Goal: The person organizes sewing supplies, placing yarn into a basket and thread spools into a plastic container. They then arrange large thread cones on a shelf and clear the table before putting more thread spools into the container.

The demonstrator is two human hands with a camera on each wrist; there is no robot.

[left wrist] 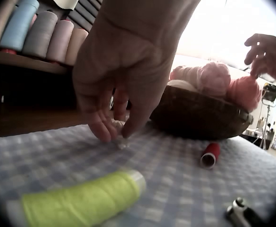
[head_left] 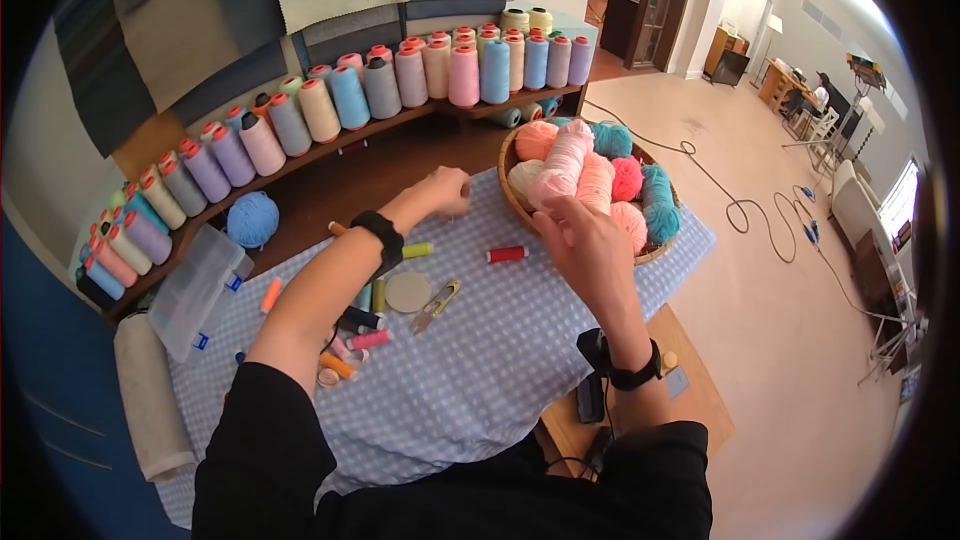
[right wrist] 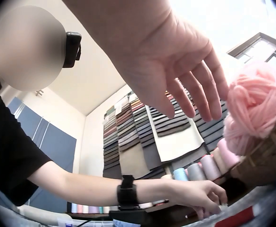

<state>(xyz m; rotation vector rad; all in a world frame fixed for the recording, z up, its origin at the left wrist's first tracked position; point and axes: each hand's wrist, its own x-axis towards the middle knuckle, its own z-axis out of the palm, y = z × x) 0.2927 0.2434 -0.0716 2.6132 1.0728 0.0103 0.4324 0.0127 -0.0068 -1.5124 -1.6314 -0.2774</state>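
Note:
Low over the far side of the checked cloth, my left hand (head_left: 440, 194) pinches a small whitish, lumpy piece (left wrist: 123, 143) between thumb and fingers; its kind cannot be told, since the fingers cover most of it. My right hand (head_left: 592, 248) hovers at the near rim of the wicker basket (head_left: 512, 183), fingers loosely bent and holding nothing. Beside those fingers lies a pale pink yarn skein (right wrist: 256, 104). Between the two hands, a red thread spool (head_left: 507, 254) rests on the cloth. Nearer my left wrist is a lime-green thread spool (left wrist: 81, 198).
Yellow-handled thread snips (head_left: 437, 306) and a pale round disc (head_left: 408, 292) lie mid-cloth among several small spools. A clear plastic box (head_left: 195, 290) stands open at left, near a blue yarn ball (head_left: 252, 219). Behind runs a shelf of thread cones (head_left: 348, 98).

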